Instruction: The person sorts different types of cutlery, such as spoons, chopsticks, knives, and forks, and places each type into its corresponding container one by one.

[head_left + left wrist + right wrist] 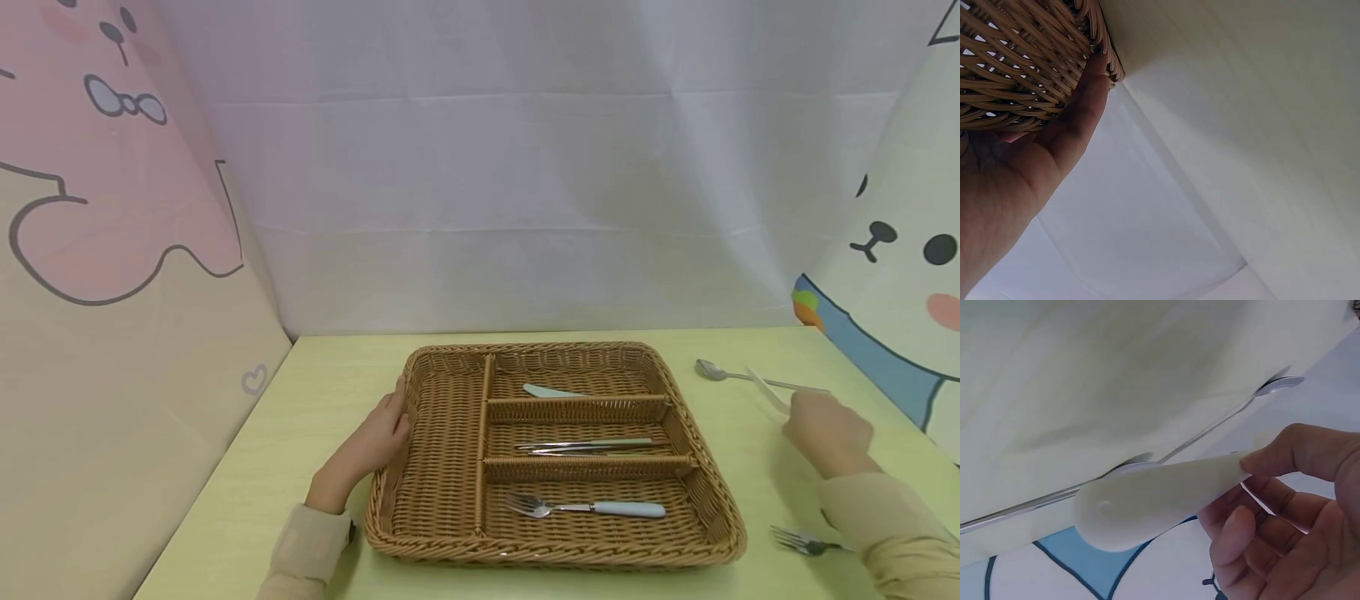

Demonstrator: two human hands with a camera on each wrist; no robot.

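Note:
A brown wicker cutlery basket with several compartments stands on the table. My left hand holds its left rim, and in the left wrist view the fingers lie along the woven wall. Right of the basket, my right hand pinches a white-handled utensil between thumb and fingers, with the broad, rounded end pointing away; the far end is hidden by the hand. Just beyond lies a metal spoon on the table. A fork lies near the right sleeve, its handle partly covered.
In the basket's front compartment is a pale-handled fork; the middle one holds slim metal pieces. A pale knife-like piece sits in the back one, partly behind a divider. A second spoon shows in the right wrist view. Printed curtains surround the table.

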